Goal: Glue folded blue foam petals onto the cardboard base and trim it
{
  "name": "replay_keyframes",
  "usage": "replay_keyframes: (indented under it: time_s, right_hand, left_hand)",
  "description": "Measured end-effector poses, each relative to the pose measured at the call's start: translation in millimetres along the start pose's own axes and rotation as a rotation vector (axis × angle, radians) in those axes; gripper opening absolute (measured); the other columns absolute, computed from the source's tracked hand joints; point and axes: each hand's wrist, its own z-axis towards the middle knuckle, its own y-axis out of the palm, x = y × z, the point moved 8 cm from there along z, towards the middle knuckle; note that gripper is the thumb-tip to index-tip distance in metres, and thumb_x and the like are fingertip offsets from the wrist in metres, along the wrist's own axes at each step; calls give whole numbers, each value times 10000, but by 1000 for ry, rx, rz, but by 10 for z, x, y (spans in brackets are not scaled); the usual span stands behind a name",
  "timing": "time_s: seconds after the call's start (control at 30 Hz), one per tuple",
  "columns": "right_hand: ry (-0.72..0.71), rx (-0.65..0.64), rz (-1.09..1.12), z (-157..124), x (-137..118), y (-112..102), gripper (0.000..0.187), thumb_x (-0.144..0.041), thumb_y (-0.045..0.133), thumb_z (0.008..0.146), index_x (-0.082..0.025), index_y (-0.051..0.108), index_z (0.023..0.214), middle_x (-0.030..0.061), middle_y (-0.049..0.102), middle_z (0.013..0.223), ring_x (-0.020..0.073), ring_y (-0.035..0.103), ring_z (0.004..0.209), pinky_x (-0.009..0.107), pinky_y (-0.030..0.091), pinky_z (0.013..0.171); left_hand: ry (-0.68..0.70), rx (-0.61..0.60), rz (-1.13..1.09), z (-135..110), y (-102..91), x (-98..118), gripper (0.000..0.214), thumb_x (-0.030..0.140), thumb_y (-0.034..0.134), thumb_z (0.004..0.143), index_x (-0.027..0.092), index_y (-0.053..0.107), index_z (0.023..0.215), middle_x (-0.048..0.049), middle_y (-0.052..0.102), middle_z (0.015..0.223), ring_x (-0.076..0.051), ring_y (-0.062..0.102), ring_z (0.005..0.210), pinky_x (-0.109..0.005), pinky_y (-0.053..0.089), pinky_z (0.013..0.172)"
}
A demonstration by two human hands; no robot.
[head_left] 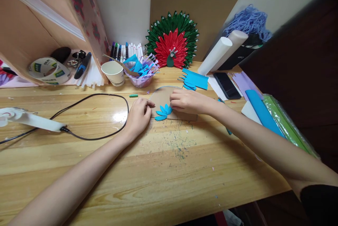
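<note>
A rounded cardboard piece [161, 96] lies flat on the table, its straight edge toward me. Several pointed blue paper petals [163, 112] fan out along its lower left part. My left hand [139, 115] rests at the cardboard's left edge, fingers curled and thumb bent against it. Over the middle of the cardboard, my right hand [186, 101] has its fingers pinched at the rightmost visible petal; the fingertips partly hide it. Behind the board lies a fringed blue paper piece [195, 79]. A small green cap [133, 95] sits near my left hand.
A white glue gun [31, 120] with a looped black cable [105, 95] lies left. Behind stand a paper cup [113, 73], a bowl [141, 81] of paper scraps and a red-green paper peacock [171, 43]. A phone [227, 85] and paper rolls [215, 56] are at right.
</note>
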Motion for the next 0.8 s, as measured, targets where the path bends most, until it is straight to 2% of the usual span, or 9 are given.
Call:
replay_keyframes:
  time_s: [0.13, 0.37, 0.67, 0.8]
  right_hand:
    - [6, 15, 15, -6, 20, 1, 273, -163, 387, 914, -145, 602, 747, 52, 551, 739, 151, 422, 738, 273, 308, 613]
    - [-18, -59, -19, 97, 4, 91, 250, -140, 416, 889, -149, 595, 715, 46, 546, 718, 159, 430, 724, 279, 298, 599]
    - [-23, -162, -14, 166, -61, 70, 179, -101, 462, 848, -139, 609, 752, 49, 562, 737, 159, 443, 739, 281, 290, 611]
    - [-28, -159, 1, 184, -64, 76, 191, -105, 451, 859, -139, 604, 750, 46, 557, 741, 154, 440, 722, 280, 292, 611]
  left_hand:
    - [1, 4, 0, 0, -4, 5, 215, 81, 399, 807, 185, 585, 840, -37, 599, 883, -177, 546, 890, -343, 440, 822]
    - [-3, 5, -6, -3, -15, 6, 214, 84, 396, 810, 186, 580, 852, -37, 598, 888, -177, 549, 889, -348, 443, 823]
    - [-9, 1, 6, 0, -7, -10, 213, 87, 395, 812, 188, 577, 858, -35, 597, 893, -174, 546, 892, -337, 441, 815]
    - [-9, 1, 2, 0, -8, -5, 214, 84, 395, 808, 190, 577, 848, -33, 596, 888, -175, 544, 895, -335, 439, 818]
